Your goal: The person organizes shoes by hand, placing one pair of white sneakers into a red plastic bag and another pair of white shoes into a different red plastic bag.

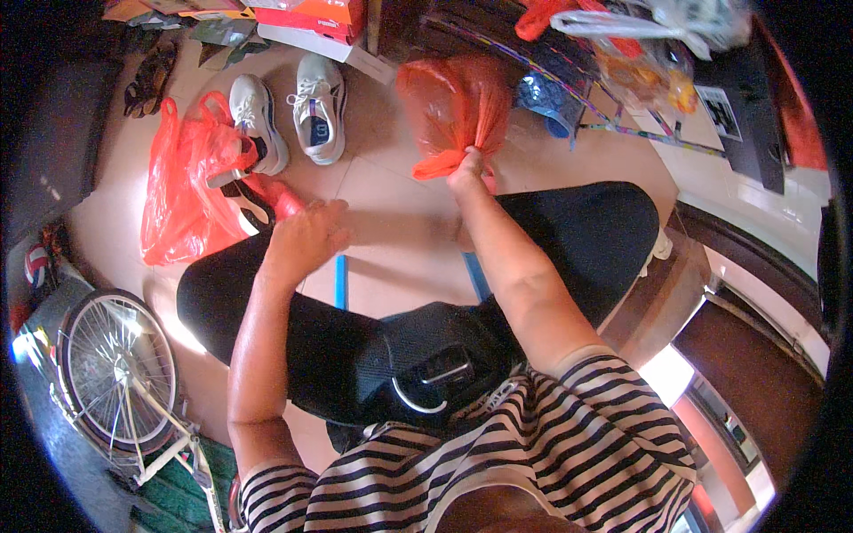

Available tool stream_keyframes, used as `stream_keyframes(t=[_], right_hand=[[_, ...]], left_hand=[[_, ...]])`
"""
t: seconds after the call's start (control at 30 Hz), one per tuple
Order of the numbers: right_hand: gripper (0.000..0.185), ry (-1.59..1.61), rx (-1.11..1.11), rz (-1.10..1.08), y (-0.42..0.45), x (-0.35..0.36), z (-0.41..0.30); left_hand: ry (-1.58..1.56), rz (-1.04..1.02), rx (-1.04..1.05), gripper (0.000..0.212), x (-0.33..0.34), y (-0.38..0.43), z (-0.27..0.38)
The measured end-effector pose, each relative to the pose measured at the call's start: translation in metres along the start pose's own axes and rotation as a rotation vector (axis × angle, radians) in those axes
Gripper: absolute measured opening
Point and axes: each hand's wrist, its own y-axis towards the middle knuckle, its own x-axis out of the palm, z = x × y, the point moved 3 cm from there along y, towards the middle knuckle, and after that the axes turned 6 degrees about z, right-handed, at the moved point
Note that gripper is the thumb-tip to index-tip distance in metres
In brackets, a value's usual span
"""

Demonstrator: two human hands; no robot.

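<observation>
My right hand (468,166) grips the gathered neck of a full red plastic bag (443,100) on the tiled floor. My left hand (310,230) is blurred, in front of a second red plastic bag (180,200) with loop handles. A red piece (283,200) shows right beside its fingers; whether they hold it is unclear. Dark and white footwear (252,208) pokes out at that bag's right side, partly hidden. Beyond it are a white lace-up sneaker (250,100) and, to its right, a matching sneaker (321,110).
Shoe boxes (313,23) and brown sandals (150,80) are at the back left. A rack with patterned rods (533,66) and a blue bag (550,100) stand at the back right. A bicycle wheel (120,370) is at the lower left. Blue bars (341,283) show between my knees.
</observation>
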Motion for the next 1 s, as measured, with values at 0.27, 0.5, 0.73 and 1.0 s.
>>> stream_keyframes(t=[0.27, 0.5, 0.73, 1.0], right_hand=[[0.047, -0.094, -0.176, 0.065, -0.041, -0.04, -0.008], [0.049, 0.001, -0.165, 0.002, -0.097, -0.038, -0.037], [0.053, 0.129, -0.108, -0.187, -0.066, 0.025, -0.105], [0.048, 0.187, -0.114, -0.72, -0.089, 0.199, -0.163]], left_hand=[[0.052, -0.003, -0.013, 0.04, 0.014, -0.007, -0.005], [0.129, -0.012, -0.06, 0.041, 0.021, -0.016, -0.007], [0.107, -0.012, -0.024, 0.041, 0.026, -0.004, 0.01], [0.085, -0.001, -0.043, 0.037, 0.018, -0.019, -0.002]])
